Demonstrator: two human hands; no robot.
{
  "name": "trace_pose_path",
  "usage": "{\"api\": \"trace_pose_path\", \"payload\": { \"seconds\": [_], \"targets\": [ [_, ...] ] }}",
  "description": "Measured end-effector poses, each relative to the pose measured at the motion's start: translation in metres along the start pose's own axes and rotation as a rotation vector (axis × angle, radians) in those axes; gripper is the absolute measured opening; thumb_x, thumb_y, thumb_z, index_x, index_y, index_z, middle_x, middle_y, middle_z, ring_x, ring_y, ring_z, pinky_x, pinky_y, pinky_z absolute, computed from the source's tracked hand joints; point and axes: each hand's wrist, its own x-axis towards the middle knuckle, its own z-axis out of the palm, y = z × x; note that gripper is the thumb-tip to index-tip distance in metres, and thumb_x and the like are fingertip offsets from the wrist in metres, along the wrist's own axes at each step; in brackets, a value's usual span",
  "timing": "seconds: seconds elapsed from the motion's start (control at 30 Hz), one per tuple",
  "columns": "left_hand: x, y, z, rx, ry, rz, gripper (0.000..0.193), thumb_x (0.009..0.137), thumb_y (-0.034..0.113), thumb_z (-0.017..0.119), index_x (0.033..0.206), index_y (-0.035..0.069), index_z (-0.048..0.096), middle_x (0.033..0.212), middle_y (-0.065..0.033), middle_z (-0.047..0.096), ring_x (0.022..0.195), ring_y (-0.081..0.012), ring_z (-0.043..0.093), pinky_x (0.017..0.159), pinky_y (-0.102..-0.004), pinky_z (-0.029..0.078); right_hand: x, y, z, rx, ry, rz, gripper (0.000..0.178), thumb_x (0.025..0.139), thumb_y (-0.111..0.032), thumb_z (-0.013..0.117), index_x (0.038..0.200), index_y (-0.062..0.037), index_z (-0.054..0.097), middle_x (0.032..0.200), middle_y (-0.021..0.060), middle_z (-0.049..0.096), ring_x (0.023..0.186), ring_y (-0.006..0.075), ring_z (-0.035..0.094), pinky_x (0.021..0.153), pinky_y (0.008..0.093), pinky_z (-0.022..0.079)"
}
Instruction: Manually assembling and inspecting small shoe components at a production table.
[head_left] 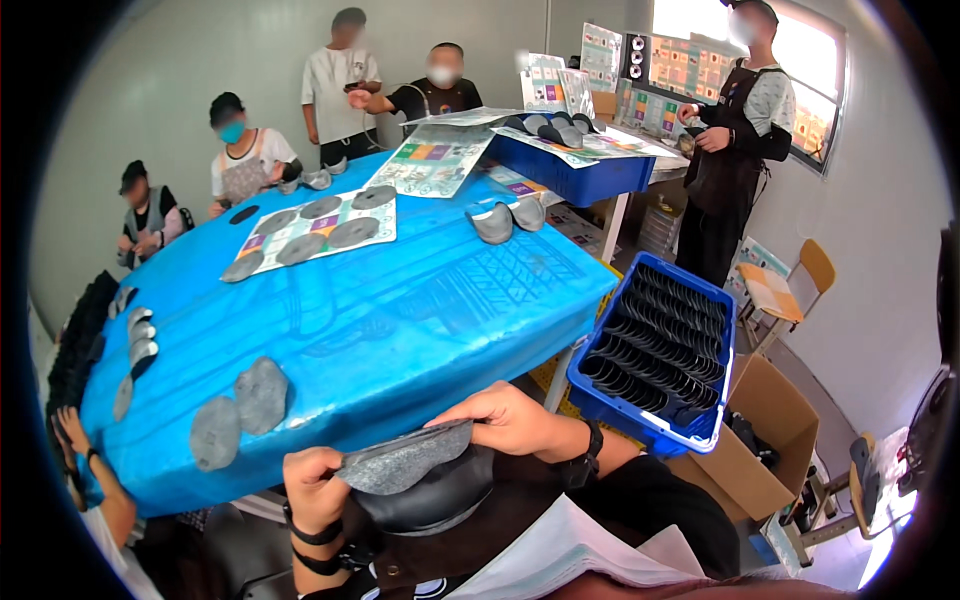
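My left hand (314, 486) and my right hand (507, 418) hold a curved, cup-like moulded piece (428, 495) between them, just off the table's near edge. Its outside is smooth and black, while a speckled grey felt-like layer (405, 466) shows along the top. My left fingers are closed on one end of the rim. At the other end, my right thumb and fingers pinch the top edge. Two flat grey oval pads (262, 395) lie on the table to the left of my hands.
Blue sheeting covers the table (420, 310). A printed sheet (372, 230) bears several grey ovals. To the right stand a blue crate (722, 400) of stacked black curved pieces, a cardboard box (775, 435) and a chair (800, 280). Several people work around the table; one arm (112, 485) reaches in at left.
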Motion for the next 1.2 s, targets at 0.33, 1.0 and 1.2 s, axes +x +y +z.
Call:
{"api": "trace_pose_path", "payload": {
  "seconds": [0.33, 1.0, 1.2],
  "targets": [
    [-0.003, -0.007, 0.010, -0.287, -0.176, -0.235, 0.027, 0.073, 0.000, 0.060, 0.097, -0.002, 0.048, 0.088, -0.0066, 0.057, 0.081, -0.0114, 0.054, 0.072, -0.0237, 0.043, 0.003, -0.001, 0.011, -0.015, 0.110, 0.212, 0.033, 0.068, 0.003, 0.052, 0.100, -0.0016, 0.057, 0.094, 0.0111, 0.061, 0.085, 0.0186, 0.059, 0.075, 0.0272, 0.045],
    [0.003, 0.004, -0.003, 0.147, -0.210, 0.184, 0.013, 0.068, 0.002, 0.062, 0.081, 0.002, 0.064, 0.066, -0.0077, 0.062, 0.055, -0.0226, 0.058, 0.052, -0.0264, 0.045, 0.006, -0.013, 0.010, -0.301, 0.074, 0.001, 0.022, 0.065, 0.003, 0.061, 0.086, -0.0017, 0.063, 0.069, 0.0113, 0.062, 0.059, 0.0198, 0.061, 0.052, 0.0243, 0.045],
    [0.004, -0.005, 0.005, 0.109, -0.199, 0.194, 0.022, 0.069, 0.001, 0.059, 0.092, 0.003, 0.061, 0.078, -0.0095, 0.061, 0.066, -0.0205, 0.058, 0.059, -0.0252, 0.046, 0.007, -0.014, 0.009, -0.420, -0.020, -0.068, 0.030, 0.068, 0.000, 0.060, 0.098, -0.0031, 0.059, 0.076, 0.0109, 0.061, 0.065, 0.0218, 0.059, 0.056, 0.0264, 0.045]
  ]
}}
